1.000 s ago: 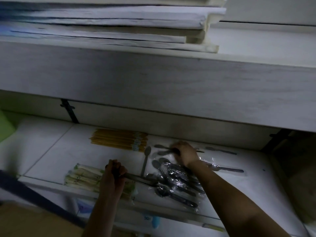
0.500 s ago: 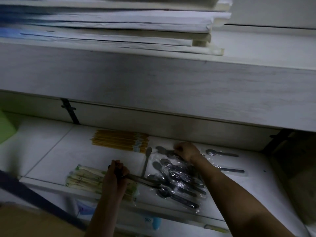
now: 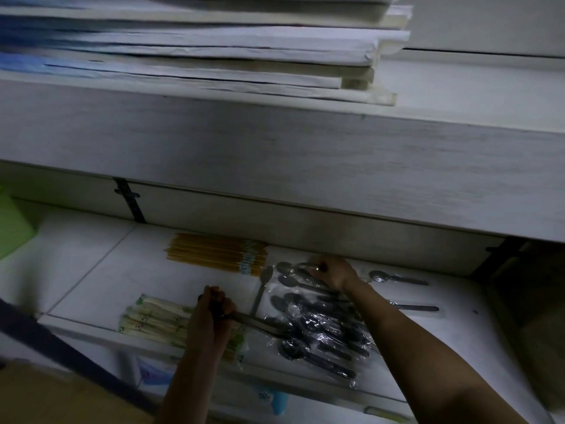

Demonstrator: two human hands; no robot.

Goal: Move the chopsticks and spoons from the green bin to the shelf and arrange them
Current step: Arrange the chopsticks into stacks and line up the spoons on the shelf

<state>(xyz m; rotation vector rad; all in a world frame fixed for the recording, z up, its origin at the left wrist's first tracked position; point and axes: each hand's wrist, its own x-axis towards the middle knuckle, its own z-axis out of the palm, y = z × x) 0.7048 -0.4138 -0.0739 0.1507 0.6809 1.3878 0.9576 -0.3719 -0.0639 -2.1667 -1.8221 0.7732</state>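
1. The view looked down into a dim white lower shelf [image 3: 91,270]. Above it sat a thick pale upper shelf board [image 3: 305,166] carrying a stack of flat white sheets [image 3: 214,56].
2. The left hand [image 3: 212,313] was at the front edge of the lower shelf, closed in a fist round a long metal utensil [image 3: 256,322]. The utensil's far end ran right into the spoons and could not be made out.
3. The right hand [image 3: 331,270] reached to the back of the shelf. Its fingers were curled and seemed to pinch the handle of a back spoon [image 3: 286,267], whose bowl pointed left.
4. A pile of plastic-wrapped spoons [image 3: 321,335] lay on the shelf between the two forearms, overlapping one another.
5. A single bare spoon [image 3: 263,284] lay just left of that pile, bowl toward the back wall.
6. Two further spoons lay right of the right wrist: a rear spoon [image 3: 397,278] and a front spoon [image 3: 415,308], apart from each other.
7. A bundle of yellow chopsticks [image 3: 217,255] lay near the back wall, just left of the spoons.
8. Wrapped chopsticks [image 3: 153,321] lay at the shelf's front edge, partly under the left hand.
9. A corner of the green bin [image 3: 12,228] showed at the far left, well apart from both hands.
10. A black bracket [image 3: 130,200] stood against the back wall.
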